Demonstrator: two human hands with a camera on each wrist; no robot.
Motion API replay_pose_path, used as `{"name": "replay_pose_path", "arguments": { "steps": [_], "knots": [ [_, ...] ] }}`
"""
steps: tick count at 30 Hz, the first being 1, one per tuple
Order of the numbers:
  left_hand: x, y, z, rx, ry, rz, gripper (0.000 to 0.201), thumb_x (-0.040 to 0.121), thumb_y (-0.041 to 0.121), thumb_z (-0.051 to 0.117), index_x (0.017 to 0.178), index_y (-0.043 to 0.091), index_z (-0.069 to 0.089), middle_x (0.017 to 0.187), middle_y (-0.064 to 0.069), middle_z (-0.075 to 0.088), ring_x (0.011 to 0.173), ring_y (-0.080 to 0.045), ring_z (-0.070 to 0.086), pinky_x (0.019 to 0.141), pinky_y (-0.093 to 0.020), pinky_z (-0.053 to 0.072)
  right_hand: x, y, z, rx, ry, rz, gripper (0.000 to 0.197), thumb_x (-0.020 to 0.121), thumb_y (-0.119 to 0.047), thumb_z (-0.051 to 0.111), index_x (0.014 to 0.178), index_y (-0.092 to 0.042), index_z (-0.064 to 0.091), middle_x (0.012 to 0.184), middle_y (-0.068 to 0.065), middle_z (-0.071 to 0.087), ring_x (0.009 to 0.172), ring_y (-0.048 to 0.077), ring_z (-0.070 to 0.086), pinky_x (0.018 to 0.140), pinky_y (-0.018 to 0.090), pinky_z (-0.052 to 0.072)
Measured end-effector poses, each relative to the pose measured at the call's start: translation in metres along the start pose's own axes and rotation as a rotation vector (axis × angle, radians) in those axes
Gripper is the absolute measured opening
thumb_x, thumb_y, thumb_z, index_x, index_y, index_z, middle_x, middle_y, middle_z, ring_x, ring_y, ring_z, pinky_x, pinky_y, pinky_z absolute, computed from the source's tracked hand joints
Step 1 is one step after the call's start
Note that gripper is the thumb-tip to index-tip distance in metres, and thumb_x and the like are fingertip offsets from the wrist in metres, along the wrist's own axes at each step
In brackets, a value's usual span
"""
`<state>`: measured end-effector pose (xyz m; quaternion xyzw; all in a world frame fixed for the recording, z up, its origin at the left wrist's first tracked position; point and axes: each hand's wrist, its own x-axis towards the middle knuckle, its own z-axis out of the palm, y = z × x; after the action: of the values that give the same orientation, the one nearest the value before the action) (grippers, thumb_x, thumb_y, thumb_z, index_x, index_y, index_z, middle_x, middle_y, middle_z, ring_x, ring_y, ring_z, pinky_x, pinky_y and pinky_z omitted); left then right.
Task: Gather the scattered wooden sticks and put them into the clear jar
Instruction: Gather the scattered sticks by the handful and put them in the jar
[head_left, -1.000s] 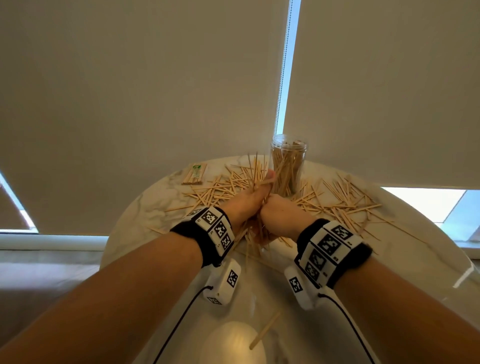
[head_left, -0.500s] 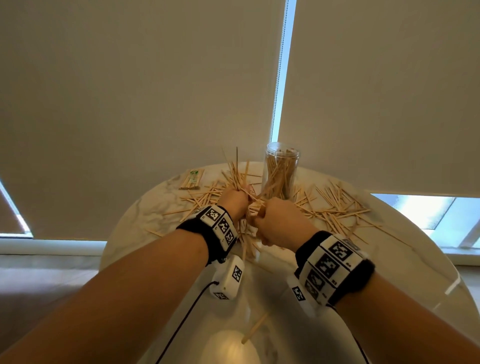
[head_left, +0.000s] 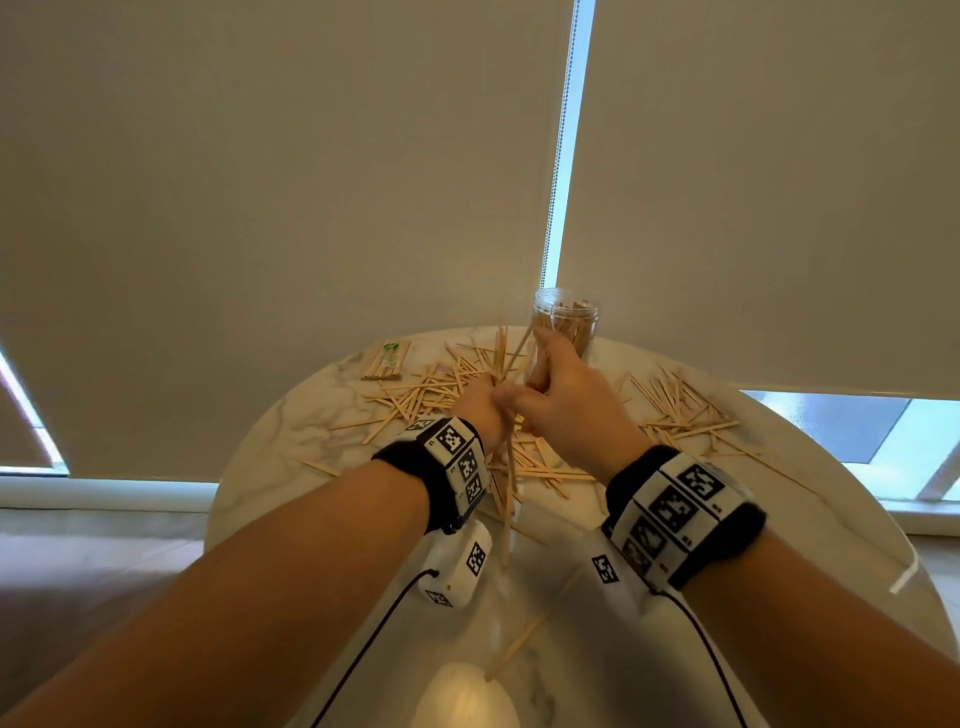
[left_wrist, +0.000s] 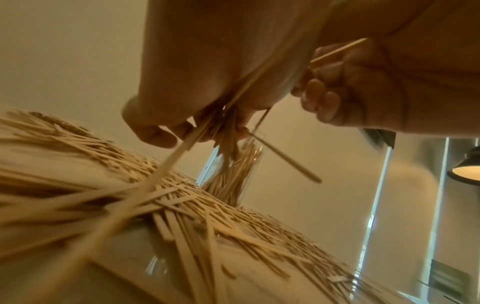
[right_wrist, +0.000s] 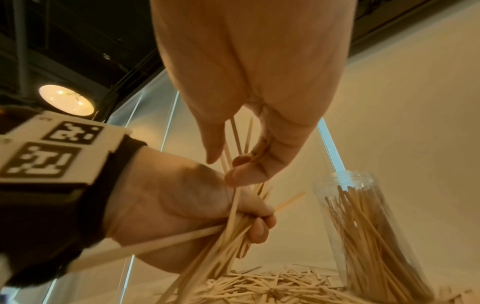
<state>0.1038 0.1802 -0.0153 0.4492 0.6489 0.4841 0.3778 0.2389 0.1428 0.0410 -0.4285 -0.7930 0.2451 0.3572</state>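
My left hand (head_left: 488, 410) grips a loose bundle of wooden sticks (head_left: 508, 483) above the table; the sticks poke out above and below the fist. My right hand (head_left: 540, 364) is right beside it and pinches a few sticks (right_wrist: 235, 142) at the top of that bundle, just in front of the clear jar (head_left: 569, 325). The jar stands upright at the table's far edge and holds many sticks (right_wrist: 363, 236). Scattered sticks (head_left: 415, 395) lie left of the hands, and another patch (head_left: 680, 410) lies to the right.
The round marble table (head_left: 291, 467) stands against window blinds. A wrapped packet of sticks (head_left: 387, 359) lies at the far left. One lone stick (head_left: 524, 639) lies near the front, beside a bright lamp reflection.
Both hands have lifted off the pile with the bundle. The right hand has moved up and forward toward the jar, and the sticks now stand more upright in the left fist.
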Motion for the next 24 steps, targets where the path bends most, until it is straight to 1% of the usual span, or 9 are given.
{"name": "replay_pose_path", "arguments": {
  "steps": [2,3,6,9,13,17,20,22,24],
  "knots": [
    [-0.015,0.012,0.004,-0.131,-0.045,-0.019,0.027,0.098,0.016,0.056,0.122,0.005,0.055,0.116,-0.009,0.063,0.104,-0.019,0.062,0.101,-0.032,0.049,0.006,-0.001,-0.001,0.024,-0.041,0.039,0.088,0.084,-0.046,0.074,0.154,-0.02,0.025,0.087,-0.001,0.067,0.078,0.013,0.067,0.078,0.038,0.06],
    [-0.018,0.016,0.005,-0.067,-0.034,0.026,0.02,0.103,0.018,0.046,0.112,0.003,0.055,0.109,-0.012,0.062,0.097,-0.019,0.061,0.1,-0.032,0.048,0.01,-0.002,-0.001,0.025,-0.061,0.038,0.081,0.085,-0.047,0.073,0.149,-0.018,0.034,0.092,-0.003,0.067,0.081,0.012,0.066,0.078,0.036,0.059],
    [-0.03,0.024,0.009,-0.063,-0.153,0.046,0.016,0.106,0.009,0.038,0.099,0.005,0.052,0.089,-0.008,0.058,0.075,-0.017,0.058,0.081,-0.033,0.058,0.022,-0.005,-0.005,-0.053,-0.015,0.003,0.025,0.094,-0.042,0.064,0.103,-0.02,0.066,0.083,-0.004,0.069,0.072,0.009,0.064,0.068,0.028,0.052],
    [-0.037,0.019,0.009,-0.116,-0.174,0.078,0.013,0.106,0.014,0.042,0.103,0.006,0.053,0.086,-0.006,0.058,0.063,-0.017,0.062,0.069,-0.035,0.06,0.038,0.0,-0.014,-0.111,0.071,0.037,0.032,0.097,-0.036,0.058,0.076,-0.014,0.067,0.068,0.003,0.069,0.063,0.017,0.065,0.063,0.031,0.051],
    [-0.032,0.012,0.006,-0.056,-0.174,0.159,0.013,0.104,0.022,0.049,0.095,0.013,0.052,0.079,-0.007,0.053,0.05,-0.014,0.044,0.049,-0.028,0.044,0.051,0.005,-0.029,-0.003,0.139,0.125,0.035,0.095,-0.035,0.063,0.076,-0.008,0.072,0.063,0.003,0.071,0.054,0.013,0.066,0.062,0.033,0.056],
    [-0.025,0.003,-0.005,0.067,-0.143,0.089,0.019,0.105,0.032,0.046,0.101,0.017,0.056,0.079,0.0,0.054,0.06,-0.013,0.047,0.062,-0.031,0.046,0.059,0.006,-0.052,0.147,0.228,0.16,0.033,0.092,-0.032,0.067,0.078,-0.003,0.075,0.068,0.011,0.073,0.061,0.026,0.071,0.071,0.041,0.061],
    [-0.014,0.0,-0.015,0.001,0.029,-0.009,0.022,0.103,0.032,0.044,0.111,0.014,0.054,0.091,-0.003,0.061,0.071,-0.019,0.054,0.077,-0.044,0.056,0.058,0.007,-0.067,0.218,0.272,0.179,0.029,0.093,-0.028,0.068,0.079,-0.002,0.074,0.066,0.011,0.072,0.061,0.027,0.068,0.068,0.039,0.061],
    [-0.011,0.004,-0.02,-0.151,0.125,0.01,0.025,0.105,0.031,0.042,0.115,0.011,0.054,0.088,-0.004,0.061,0.065,-0.018,0.053,0.065,-0.04,0.056,0.054,0.006,-0.072,0.24,0.189,0.215,0.025,0.092,-0.023,0.07,0.084,0.0,0.074,0.067,0.011,0.069,0.061,0.024,0.066,0.062,0.033,0.057],
    [-0.016,0.013,-0.022,-0.276,0.136,0.1,0.024,0.108,0.03,0.04,0.115,0.011,0.053,0.093,-0.005,0.064,0.066,-0.014,0.057,0.058,-0.031,0.053,0.047,0.006,-0.073,0.201,-0.011,0.262,0.023,0.092,-0.02,0.07,0.089,0.003,0.073,0.068,0.01,0.07,0.058,0.02,0.064,0.059,0.03,0.054]
  ]
}}
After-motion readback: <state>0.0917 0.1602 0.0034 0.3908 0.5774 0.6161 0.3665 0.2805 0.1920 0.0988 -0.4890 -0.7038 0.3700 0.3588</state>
